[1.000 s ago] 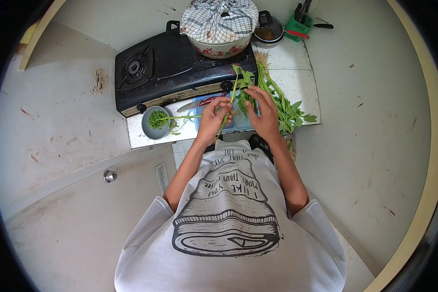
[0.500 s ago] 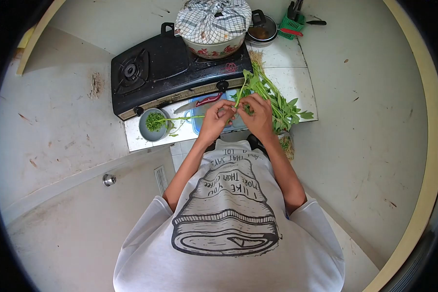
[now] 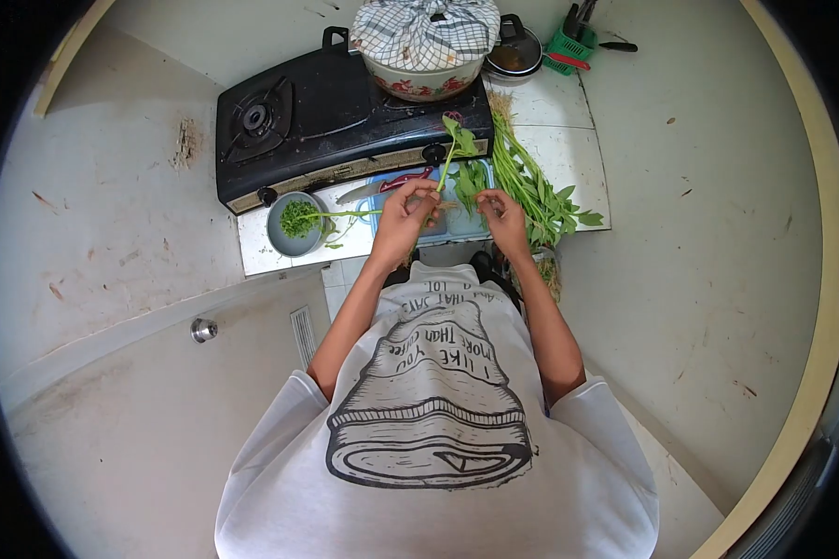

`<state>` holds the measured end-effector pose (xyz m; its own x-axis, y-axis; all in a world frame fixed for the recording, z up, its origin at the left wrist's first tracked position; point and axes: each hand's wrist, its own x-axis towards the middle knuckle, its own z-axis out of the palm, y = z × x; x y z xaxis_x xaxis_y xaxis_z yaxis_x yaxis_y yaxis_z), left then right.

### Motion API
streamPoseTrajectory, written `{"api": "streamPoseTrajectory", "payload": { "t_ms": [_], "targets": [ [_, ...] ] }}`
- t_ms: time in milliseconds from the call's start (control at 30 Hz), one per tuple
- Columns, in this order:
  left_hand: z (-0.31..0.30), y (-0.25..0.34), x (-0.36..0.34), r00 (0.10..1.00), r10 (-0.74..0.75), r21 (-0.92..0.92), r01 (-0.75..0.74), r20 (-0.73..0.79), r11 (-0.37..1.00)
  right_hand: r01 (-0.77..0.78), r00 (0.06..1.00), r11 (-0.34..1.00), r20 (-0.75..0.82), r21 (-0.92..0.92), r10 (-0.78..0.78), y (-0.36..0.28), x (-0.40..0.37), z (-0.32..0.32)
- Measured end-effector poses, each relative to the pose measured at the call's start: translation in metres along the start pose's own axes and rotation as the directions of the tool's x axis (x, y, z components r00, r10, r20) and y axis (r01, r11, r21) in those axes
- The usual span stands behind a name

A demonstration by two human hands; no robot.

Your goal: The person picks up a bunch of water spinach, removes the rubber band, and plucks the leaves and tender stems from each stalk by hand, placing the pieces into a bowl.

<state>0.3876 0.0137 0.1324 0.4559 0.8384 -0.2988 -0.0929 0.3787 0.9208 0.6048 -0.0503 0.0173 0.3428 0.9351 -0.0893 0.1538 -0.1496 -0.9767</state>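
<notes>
My left hand (image 3: 404, 222) is closed around a green leafy stem (image 3: 446, 170), whose leaves point up toward the stove. Thin brown root-like ends show beside its fingertips. To the right, my right hand (image 3: 505, 224) has its thumb and fingers pinched together; I cannot tell what is in them. Between the hands, loose green leaves (image 3: 472, 182) overlap a blue tray (image 3: 461, 226). A knife (image 3: 408, 179) with a red handle lies across the tray's far left corner. Left of my left hand, a grey bowl (image 3: 294, 249) holds small green pieces (image 3: 298, 219), with a pale green stalk (image 3: 345, 214) reaching from it.
A bunch of rooted leafy greens (image 3: 529, 182) lies on the white tiled counter (image 3: 578, 154) at right. Behind is a black two-burner stove (image 3: 317, 116) bearing a cloth-topped flowered pot (image 3: 424, 86). A lidded pan (image 3: 515, 58) and a green basket (image 3: 569, 47) stand at the back right.
My hands have moved apart: the right drew away to the right, while the left kept the stem. Loose leaves between them now show. The view has shifted slightly.
</notes>
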Motion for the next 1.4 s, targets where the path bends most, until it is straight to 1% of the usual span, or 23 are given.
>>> {"api": "streamPoseTrajectory", "payload": {
  "t_ms": [100,200,300,400,500,600,700,800,900,1000,1100,1200,1300,1400],
  "targets": [
    [-0.003,0.001,-0.002,1.0,-0.005,-0.001,0.005,-0.004,1.0,-0.009,0.997,0.988,0.069,-0.156,0.02,0.019,0.001,0.0],
    [-0.005,-0.004,-0.001,1.0,-0.003,0.022,0.003,-0.001,1.0,-0.042,0.991,0.907,0.099,-0.418,0.092,0.042,-0.003,0.003],
    [-0.006,-0.004,-0.002,1.0,-0.023,-0.001,0.023,-0.009,1.0,-0.036,0.986,0.893,0.13,-0.449,0.105,0.064,-0.004,0.003],
    [-0.01,-0.004,-0.001,1.0,-0.009,-0.02,0.009,-0.022,1.0,-0.075,0.953,0.843,0.212,-0.532,0.219,0.009,-0.016,-0.001],
    [-0.012,0.005,-0.004,0.999,-0.039,-0.04,0.04,0.024,0.998,-0.071,0.989,0.945,0.097,-0.319,0.107,-0.044,-0.024,0.008],
    [-0.017,0.002,0.0,0.998,-0.032,-0.034,0.034,0.063,0.999,0.103,0.994,0.95,-0.002,-0.295,-0.109,-0.112,-0.026,0.015],
    [-0.02,0.004,0.001,0.992,-0.039,-0.03,0.043,0.123,0.999,0.272,0.953,0.924,-0.057,-0.269,-0.297,-0.162,-0.026,0.02],
    [-0.023,0.004,0.003,0.983,-0.087,0.034,0.083,0.162,0.996,0.439,0.883,0.833,-0.008,-0.338,-0.469,-0.183,-0.024,0.026],
    [-0.03,0.002,0.008,0.973,-0.08,0.064,0.068,0.216,0.996,0.378,0.9,0.809,-0.026,-0.451,-0.435,-0.178,-0.022,0.032],
    [-0.035,0.005,0.009,0.972,-0.063,0.126,0.035,0.228,0.991,0.326,0.918,0.788,-0.025,-0.523,-0.396,-0.162,-0.023,0.037],
    [-0.043,0.006,0.01,0.965,-0.073,0.166,0.031,0.253,0.986,0.281,0.926,0.778,-0.055,-0.561,-0.374,-0.157,-0.029,0.045],
    [-0.05,0.005,0.012,0.954,-0.048,0.186,-0.008,0.295,0.983,0.305,0.911,0.779,-0.071,-0.548,-0.407,-0.149,-0.031,0.053],
    [-0.053,0.013,0.009,0.946,-0.092,0.23,0.019,0.311,0.973,0.173,0.951,0.871,-0.154,-0.459,-0.27,-0.152,-0.033,0.061],
    [-0.061,0.009,0.012,0.929,-0.007,0.279,-0.104,0.37,0.955,0.012,0.926,0.986,-0.37,-0.164,-0.072,-0.112,-0.031,0.068]
  ]
}}
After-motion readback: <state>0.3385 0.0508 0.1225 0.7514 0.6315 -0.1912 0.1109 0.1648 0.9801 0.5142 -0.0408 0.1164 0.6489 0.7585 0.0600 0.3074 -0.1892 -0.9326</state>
